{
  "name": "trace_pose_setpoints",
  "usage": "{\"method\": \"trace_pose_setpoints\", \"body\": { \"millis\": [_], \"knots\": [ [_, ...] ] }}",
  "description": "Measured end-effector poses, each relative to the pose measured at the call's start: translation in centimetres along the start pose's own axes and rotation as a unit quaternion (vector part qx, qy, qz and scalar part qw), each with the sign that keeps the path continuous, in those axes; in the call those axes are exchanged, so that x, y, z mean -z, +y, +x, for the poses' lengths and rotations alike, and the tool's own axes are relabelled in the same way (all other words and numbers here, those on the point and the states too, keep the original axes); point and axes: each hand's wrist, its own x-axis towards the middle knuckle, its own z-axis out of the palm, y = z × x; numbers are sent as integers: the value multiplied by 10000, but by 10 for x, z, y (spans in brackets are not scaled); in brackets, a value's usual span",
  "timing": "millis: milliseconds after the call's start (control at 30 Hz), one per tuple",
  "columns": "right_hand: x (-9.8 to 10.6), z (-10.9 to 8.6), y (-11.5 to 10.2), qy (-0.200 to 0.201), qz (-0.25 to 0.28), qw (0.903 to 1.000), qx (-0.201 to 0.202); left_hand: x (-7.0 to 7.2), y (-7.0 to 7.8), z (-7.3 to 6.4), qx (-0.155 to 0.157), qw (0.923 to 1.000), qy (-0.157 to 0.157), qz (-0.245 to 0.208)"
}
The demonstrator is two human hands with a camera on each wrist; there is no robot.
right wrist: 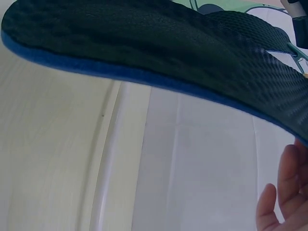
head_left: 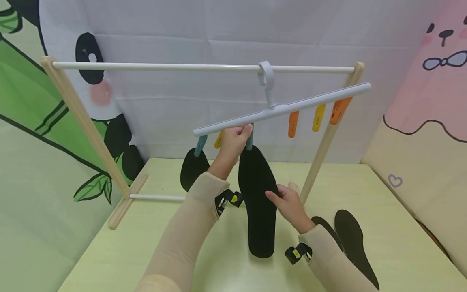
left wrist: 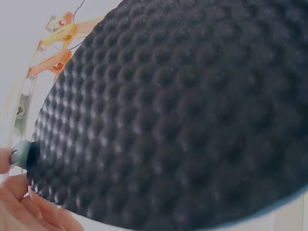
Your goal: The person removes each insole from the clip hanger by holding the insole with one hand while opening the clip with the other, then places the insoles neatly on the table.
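A black shoe insole (head_left: pixel 258 202) hangs lengthwise below a white hanger (head_left: pixel 233 121), its top end at a teal clip (head_left: pixel 249 140). My left hand (head_left: pixel 233 144) pinches that clip, with the thumb on it in the left wrist view. There, the insole's dimpled underside (left wrist: pixel 168 110) covers most of the picture. My right hand (head_left: pixel 290 205) holds the insole's right edge between thumb and fingers. The right wrist view shows the insole's blue side edge (right wrist: pixel 120 71). To the left, another black insole (head_left: pixel 193 170) hangs from a second teal clip (head_left: pixel 200 145).
The hanger hooks over the white rail (head_left: pixel 157 67) of a wooden rack (head_left: pixel 82 113) and tilts up to the right. Orange clips (head_left: pixel 293 124) and yellow clips (head_left: pixel 319 117) hang along it. Two more insoles (head_left: pixel 350 239) lie on the table (head_left: pixel 394 227) at the right.
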Motion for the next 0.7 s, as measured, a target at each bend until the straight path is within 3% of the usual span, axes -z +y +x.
{"method": "trace_pose_setpoints", "body": {
  "millis": [200, 500, 700],
  "knots": [
    [1, -2, 1, 43, -28, 10000, 37, 0, -1, 0, 68, 10000, -12, -42],
    [2, -3, 2, 79, -32, 10000, -14, 0, -3, 0, -169, 9996, 49, -200],
    [3, -4, 4, 37, -67, 10000, -34, 0, -5, 1, -133, 9997, 54, -203]
  ]
}}
